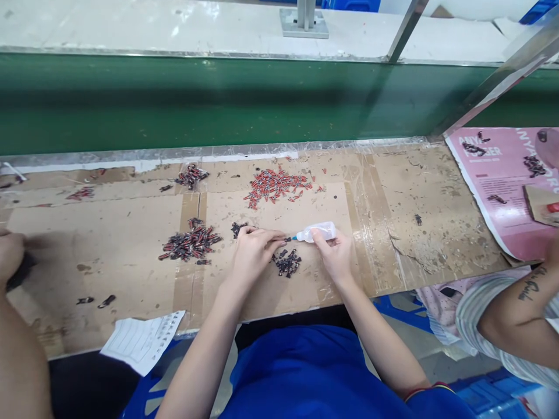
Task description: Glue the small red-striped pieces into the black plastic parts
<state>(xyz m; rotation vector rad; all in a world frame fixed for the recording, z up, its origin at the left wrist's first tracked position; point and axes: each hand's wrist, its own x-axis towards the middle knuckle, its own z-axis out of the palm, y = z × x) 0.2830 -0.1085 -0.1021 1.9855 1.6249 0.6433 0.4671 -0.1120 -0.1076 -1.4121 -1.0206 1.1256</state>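
Observation:
My right hand (334,253) is closed round a small clear squeeze bottle (321,231) with a teal needle tip. The bottle lies nearly level, its tip pointing left. My left hand (257,250) pinches a tiny black part (287,239) right at that tip; whether they touch I cannot tell. Just below my fingers sits a pile of small black parts (287,263). Another black pile (240,228) is partly hidden behind my left hand. Farther off lies a spread of small red parts (277,185). To the left is a heap of red-and-black pieces (191,241).
Cardboard (109,233) covers the bench, with a green belt (218,105) behind it. A smaller red-and-black heap (192,176) lies at the back. Paper (143,340) hangs over the front edge. Co-workers' arms (21,349) reach in at left and right, near a pink sheet (493,192).

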